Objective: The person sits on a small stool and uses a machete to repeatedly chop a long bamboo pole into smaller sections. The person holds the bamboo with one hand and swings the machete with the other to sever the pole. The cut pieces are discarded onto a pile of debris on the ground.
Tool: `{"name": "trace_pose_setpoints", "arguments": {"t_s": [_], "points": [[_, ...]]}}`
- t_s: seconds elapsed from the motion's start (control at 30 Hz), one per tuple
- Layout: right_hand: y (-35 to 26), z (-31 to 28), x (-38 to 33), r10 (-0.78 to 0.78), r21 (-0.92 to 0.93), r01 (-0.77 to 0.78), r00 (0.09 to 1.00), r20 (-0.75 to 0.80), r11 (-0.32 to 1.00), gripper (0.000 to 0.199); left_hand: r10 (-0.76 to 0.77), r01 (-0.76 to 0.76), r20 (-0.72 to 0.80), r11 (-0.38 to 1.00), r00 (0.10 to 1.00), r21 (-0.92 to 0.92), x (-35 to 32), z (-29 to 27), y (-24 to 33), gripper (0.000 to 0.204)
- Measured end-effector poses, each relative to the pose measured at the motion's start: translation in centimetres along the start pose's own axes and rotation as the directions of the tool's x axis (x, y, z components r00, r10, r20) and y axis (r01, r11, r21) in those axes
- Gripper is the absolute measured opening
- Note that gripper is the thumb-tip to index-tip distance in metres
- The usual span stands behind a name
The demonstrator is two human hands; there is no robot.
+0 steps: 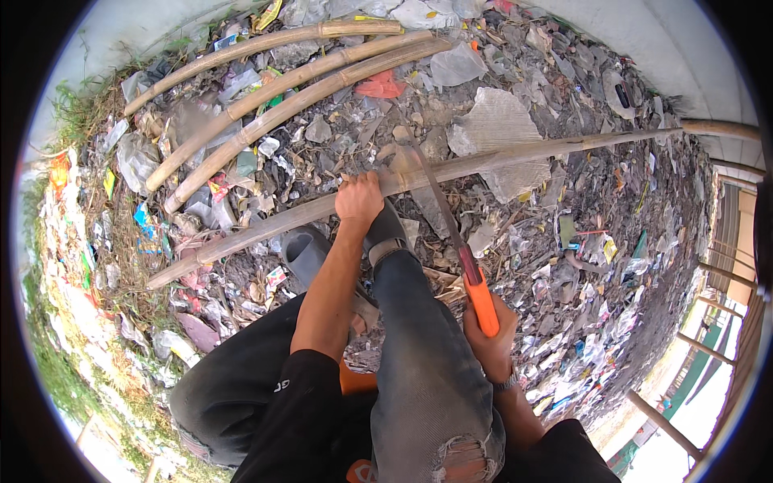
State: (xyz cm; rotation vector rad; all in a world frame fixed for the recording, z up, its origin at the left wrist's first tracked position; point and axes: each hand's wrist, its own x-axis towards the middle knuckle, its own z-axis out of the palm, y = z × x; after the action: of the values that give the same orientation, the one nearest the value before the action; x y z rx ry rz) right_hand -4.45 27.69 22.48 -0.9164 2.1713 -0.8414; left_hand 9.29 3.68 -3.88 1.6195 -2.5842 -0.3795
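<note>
A long greyish bamboo pole [282,229] runs across the ground from lower left to upper right. My left hand [359,198] is closed over it near its middle, just beyond my boot [385,225]. My right hand [493,334] grips the orange handle of a hand saw [481,299]. The saw's long, narrow blade points up and away, crossing the pole to the right of my left hand. I cannot tell whether its teeth have cut into the bamboo. My right knee is raised between my two arms.
Several cut bamboo lengths [266,121] lie side by side at the far left. A broken concrete slab [503,141] sits under the pole. Plastic scraps and rubble litter the ground [596,298]. Pale walls [676,48] stand at the back, and wooden poles [664,423] at right.
</note>
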Motion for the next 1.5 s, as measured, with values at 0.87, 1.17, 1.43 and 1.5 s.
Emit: {"name": "trace_pose_setpoints", "arguments": {"t_s": [0.87,1.17,1.43,1.5], "points": [[-0.8,-4.0,-4.5,0.067,-0.059,-0.064,0.997,0.045,0.996,0.012,0.012,-0.012,0.008,1.000,1.000,0.005,-0.6,1.5,0.2,0.013],[1.3,4.3,4.4,-0.136,-0.024,0.136,0.990,-0.021,0.990,0.017,0.001,0.003,0.067,0.998,0.998,-0.061,1.5,-0.4,0.1,0.018],[2.4,-1.8,-4.9,0.044,-0.004,-0.044,0.999,0.031,0.999,0.019,-0.111,0.120,0.159,0.991,0.981,-0.052,1.9,-2.0,-1.1,0.027],[2.6,-0.3,-2.6,-0.073,-0.010,0.073,0.997,-0.008,0.997,0.015,-0.075,0.082,0.125,0.996,0.989,-0.047,1.5,-2.0,-0.4,0.022]]}}
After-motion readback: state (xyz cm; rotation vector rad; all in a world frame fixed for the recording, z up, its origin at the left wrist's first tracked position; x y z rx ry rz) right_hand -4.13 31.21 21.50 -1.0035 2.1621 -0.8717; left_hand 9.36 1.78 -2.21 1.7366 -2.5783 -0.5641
